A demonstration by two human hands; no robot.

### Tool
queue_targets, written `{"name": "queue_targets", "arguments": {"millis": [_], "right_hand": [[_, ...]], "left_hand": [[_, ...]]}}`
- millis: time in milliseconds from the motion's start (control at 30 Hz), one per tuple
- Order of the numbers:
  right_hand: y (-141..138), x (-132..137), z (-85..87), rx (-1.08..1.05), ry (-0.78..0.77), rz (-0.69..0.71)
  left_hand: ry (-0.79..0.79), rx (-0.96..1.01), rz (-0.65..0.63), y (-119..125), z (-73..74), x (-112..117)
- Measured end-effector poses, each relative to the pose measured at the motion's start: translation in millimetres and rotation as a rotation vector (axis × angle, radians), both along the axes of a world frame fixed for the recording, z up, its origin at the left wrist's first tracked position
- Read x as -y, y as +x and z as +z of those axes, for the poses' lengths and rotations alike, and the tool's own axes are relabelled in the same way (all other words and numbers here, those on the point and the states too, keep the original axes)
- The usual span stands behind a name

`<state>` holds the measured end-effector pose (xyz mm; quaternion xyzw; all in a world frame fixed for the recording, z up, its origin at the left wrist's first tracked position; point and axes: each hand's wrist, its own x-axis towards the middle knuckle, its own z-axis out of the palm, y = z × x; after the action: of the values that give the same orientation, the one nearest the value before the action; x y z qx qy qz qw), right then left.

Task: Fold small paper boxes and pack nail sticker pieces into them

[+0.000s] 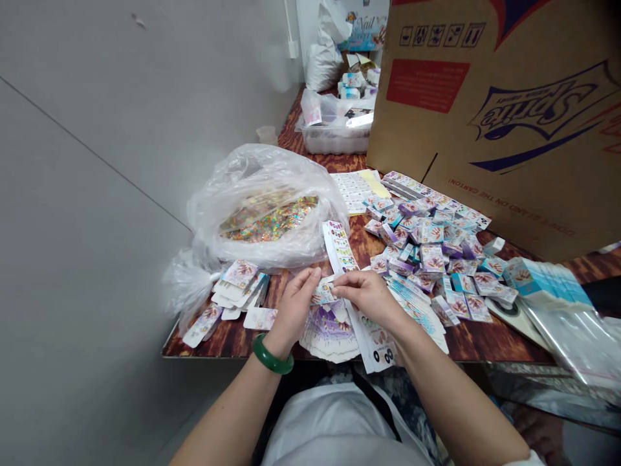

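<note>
My left hand [297, 304], with a green bangle on its wrist, and my right hand [369, 296] meet over the near table edge. Both pinch one small printed card box [324, 292] between thumb and fingers. Under the hands lies a fanned stack of flat purple cards [327, 333]. A strip of printed stickers [340, 247] lies just beyond the hands. To the right a heap of small folded boxes [431, 249] covers the wooden table [478, 343]. A clear bag of glittery pieces [269, 217] sits behind my left hand.
A large cardboard carton [499, 110] stands at the back right. A grey wall [97, 194] runs along the left. Flat unfolded cards [237, 288] lie at the left near edge. A plastic tub [334, 133] and more bags sit farther back. Clear plastic sleeves [572, 330] lie at right.
</note>
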<state>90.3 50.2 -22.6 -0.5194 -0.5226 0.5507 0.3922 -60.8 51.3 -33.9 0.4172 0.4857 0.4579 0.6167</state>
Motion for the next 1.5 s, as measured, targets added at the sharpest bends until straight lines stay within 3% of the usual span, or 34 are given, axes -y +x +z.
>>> {"name": "queue_targets", "arguments": {"millis": [133, 267, 367, 567, 667, 800, 933, 1067, 1200, 1400, 1500], "right_hand": [[0, 2, -1.6, 0.206, 0.267, -0.091], [-1, 5, 2.7, 0.399, 0.366, -0.058], [2, 3, 4.4, 0.393, 0.345, -0.010], [8, -3, 5.8, 0.234, 0.220, 0.069], [1, -2, 5.7, 0.290, 0.281, 0.015], [-3, -1, 4.9, 0.370, 0.303, -0.177], [2, -4, 9.4, 0.393, 0.195, 0.004], [5, -4, 21.1, 0.606, 0.335, 0.064], [6, -3, 27.8, 0.688, 0.427, 0.128], [4, -4, 25.0, 0.664, 0.428, 0.138], [3, -7, 22.6, 0.550, 0.372, 0.109]], "left_hand": [[-0.112, 0.074, 0.012, 1, 3.0, 0], [0.045, 0.022, 0.071, 3, -0.9, 0], [0.105, -0.011, 0.048, 3, -4.7, 2], [-0.006, 0.100, 0.001, 4, -1.2, 3], [-0.044, 0.183, 0.031, 6, 4.1, 3], [-0.064, 0.278, 0.008, 5, 7.2, 3], [-0.002, 0.251, -0.077, 1, 2.2, 1], [-0.082, 0.031, -0.188, -8, 1.2, -5], [-0.231, 0.152, -0.301, -16, 4.6, -9], [-0.310, 0.241, -0.293, -14, -0.1, -8], [-0.298, 0.271, -0.263, -10, -3.2, -7]]}}
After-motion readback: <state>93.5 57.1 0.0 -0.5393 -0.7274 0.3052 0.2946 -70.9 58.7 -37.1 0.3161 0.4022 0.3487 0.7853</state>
